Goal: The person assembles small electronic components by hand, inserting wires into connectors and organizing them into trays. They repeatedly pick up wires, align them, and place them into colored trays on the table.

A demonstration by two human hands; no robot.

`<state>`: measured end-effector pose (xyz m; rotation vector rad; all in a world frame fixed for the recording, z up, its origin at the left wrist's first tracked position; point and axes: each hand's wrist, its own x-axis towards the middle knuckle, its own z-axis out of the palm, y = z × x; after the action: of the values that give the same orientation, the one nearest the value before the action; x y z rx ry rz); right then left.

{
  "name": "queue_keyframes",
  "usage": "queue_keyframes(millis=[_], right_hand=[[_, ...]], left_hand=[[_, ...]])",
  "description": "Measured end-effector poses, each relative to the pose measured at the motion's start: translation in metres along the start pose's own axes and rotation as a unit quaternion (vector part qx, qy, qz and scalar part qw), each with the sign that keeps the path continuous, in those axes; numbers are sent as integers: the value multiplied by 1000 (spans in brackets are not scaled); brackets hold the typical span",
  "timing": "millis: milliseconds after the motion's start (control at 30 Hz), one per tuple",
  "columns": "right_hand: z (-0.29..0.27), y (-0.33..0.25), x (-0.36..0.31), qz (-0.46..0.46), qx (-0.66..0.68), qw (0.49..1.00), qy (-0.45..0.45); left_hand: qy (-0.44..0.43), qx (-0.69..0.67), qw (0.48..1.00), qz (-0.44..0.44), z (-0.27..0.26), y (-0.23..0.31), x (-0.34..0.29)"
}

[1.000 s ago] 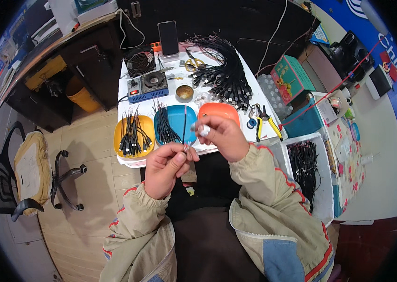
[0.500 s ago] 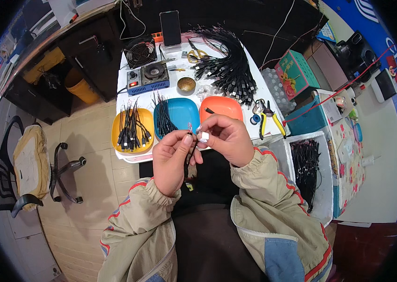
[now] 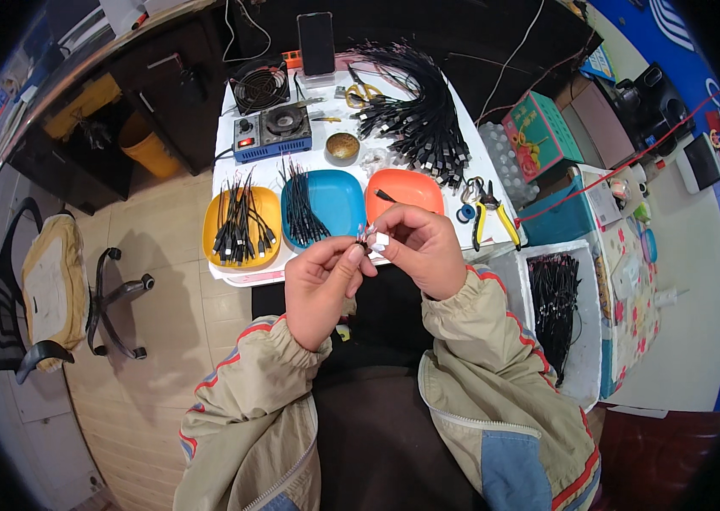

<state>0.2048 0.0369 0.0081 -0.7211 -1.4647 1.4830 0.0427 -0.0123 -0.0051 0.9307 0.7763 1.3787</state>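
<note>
Black thin cable [image 3: 361,244] seemed pliable, safest behind wire ends [image 3: 366,231]; your left hand [image 3: 319,277] pinched it, right hand [image 3: 424,254] white squarish piece [image 3: 381,240].

White piece [image 3: 382,243], blue tray [image 3: 341,194]

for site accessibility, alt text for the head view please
A person's left hand pinches a dark cable end close to the right hand, where a small white piece shows at the fingertips. Beyond, on a white table, a yellow tray and a blue tray hold black cables, beside an orange tray.
</note>
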Motion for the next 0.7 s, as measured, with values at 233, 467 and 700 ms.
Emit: queue_keyframes(millis=[233,467,700], right_hand=[[1,3,-2,5,37,999,3],[16,16,-10,111,370,922,-6],[8,10,-12,151,342,925,-65]], left_hand=[[-6,-53,998,-13,-1,3,-2],[-15,-113,993,-34,2,0,-4],[-94,-87,988,-83,-8,5,-7]])
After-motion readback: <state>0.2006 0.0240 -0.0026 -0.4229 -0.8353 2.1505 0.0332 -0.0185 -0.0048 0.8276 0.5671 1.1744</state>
